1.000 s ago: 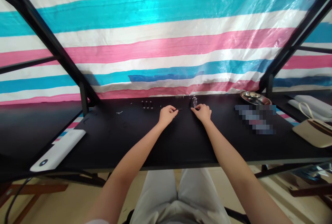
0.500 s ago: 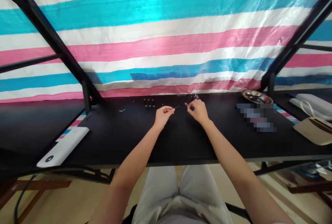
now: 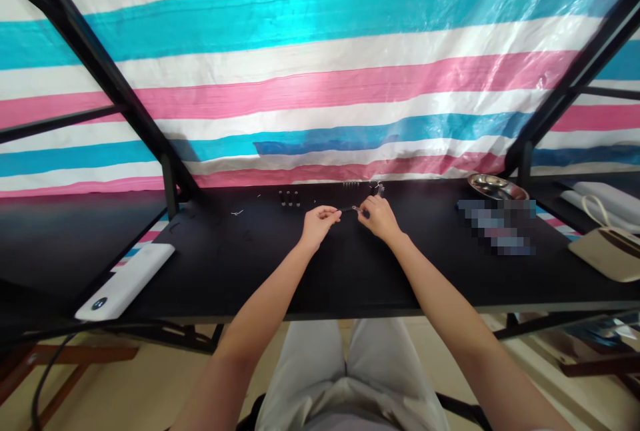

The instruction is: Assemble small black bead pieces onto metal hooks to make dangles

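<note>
My left hand [image 3: 320, 224] pinches a thin black strip-like piece [image 3: 346, 209] between thumb and fingers. Facing it, my right hand [image 3: 379, 218] is closed on a small light-coloured piece [image 3: 357, 209], too small to name. The ends of the two pieces meet or nearly meet between my hands; whether they are joined I cannot tell. Behind the hands lie a row of small silvery parts [image 3: 351, 184] and a little group of clear and dark parts [image 3: 380, 189]. Several small dark parts with pale ends [image 3: 289, 198] stand in a group beyond my left hand.
The black table [image 3: 240, 264] carries a long white device [image 3: 127, 282] at left and white scraps [image 3: 237, 212]. At right are a shiny metal dish [image 3: 497, 188], a blurred-out packet [image 3: 497, 228] and a beige pouch [image 3: 607, 252]. A striped sheet [image 3: 320, 84] hangs behind.
Both hands have come closer together, bringing the black piece's end up to the light piece's end. My left hand moved slightly right. The view shifted a little.
</note>
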Tool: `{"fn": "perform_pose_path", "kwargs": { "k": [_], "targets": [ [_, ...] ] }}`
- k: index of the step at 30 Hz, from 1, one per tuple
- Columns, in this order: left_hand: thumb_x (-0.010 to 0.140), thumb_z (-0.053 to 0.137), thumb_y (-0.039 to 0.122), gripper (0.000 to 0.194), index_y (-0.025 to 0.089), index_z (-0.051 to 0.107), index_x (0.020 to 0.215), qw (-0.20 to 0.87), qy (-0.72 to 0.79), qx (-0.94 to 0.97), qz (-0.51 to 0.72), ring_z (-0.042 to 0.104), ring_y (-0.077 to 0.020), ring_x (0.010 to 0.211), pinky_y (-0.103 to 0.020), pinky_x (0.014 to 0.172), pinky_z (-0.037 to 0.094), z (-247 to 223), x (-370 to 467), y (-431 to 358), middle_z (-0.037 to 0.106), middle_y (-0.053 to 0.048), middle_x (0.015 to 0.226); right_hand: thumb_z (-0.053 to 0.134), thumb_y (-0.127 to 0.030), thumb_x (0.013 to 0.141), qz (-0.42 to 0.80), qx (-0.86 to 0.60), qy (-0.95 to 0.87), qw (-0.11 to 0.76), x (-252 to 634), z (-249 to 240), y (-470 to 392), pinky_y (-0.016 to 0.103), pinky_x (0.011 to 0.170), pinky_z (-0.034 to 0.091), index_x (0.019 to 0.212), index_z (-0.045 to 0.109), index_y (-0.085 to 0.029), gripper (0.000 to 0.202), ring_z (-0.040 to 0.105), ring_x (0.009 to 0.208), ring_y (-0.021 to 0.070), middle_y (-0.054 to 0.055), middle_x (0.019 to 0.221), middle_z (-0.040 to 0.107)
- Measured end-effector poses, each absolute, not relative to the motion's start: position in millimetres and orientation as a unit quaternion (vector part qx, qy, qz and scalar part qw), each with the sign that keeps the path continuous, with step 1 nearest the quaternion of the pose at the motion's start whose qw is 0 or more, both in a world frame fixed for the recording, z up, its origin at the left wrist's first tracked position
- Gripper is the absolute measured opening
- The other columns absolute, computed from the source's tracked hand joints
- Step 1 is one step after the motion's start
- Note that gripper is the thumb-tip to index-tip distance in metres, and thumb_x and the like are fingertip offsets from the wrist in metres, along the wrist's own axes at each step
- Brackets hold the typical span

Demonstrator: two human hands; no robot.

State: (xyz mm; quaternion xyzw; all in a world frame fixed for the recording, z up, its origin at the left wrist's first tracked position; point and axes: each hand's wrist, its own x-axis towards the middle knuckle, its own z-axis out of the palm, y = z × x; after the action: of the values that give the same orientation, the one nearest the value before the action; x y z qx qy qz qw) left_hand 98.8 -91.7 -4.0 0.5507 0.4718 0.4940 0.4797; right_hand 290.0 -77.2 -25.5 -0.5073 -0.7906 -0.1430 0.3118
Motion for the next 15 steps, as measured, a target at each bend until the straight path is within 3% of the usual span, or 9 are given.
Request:
{"fn": "perform_pose_path", "kwargs": {
  "k": [7,15],
  "targets": [
    [0.063,0.069,0.035,0.027,0.013,0.062,0.077,0.463,0.461,0.572,0.496,0.058,-0.0123,0.059,-0.023,0.056,0.043,-6,98,-90,0.064,-0.004,0.063,0.049,-0.017,0.076,-0.160,-0.527,-0.793,0.262,287,-23,-79,0.031,0.066,0.027,0.071,0.054,-0.017,0.007,0.045,0.076,0.0199,0.007,0.077,0.056],
    [0.068,0.064,0.034,0.022,0.015,0.061,0.078,0.357,0.441,0.644,0.514,0.053,-0.0094,0.059,-0.023,0.060,0.044,-14,98,-90,0.059,0.000,0.065,0.047,-0.014,0.076,-0.199,-0.532,-0.789,0.235,276,-21,-84,0.032,0.066,0.025,0.073,0.055,-0.016,0.008,0.045,0.075,0.0206,0.009,0.078,0.055]
  ]
}}
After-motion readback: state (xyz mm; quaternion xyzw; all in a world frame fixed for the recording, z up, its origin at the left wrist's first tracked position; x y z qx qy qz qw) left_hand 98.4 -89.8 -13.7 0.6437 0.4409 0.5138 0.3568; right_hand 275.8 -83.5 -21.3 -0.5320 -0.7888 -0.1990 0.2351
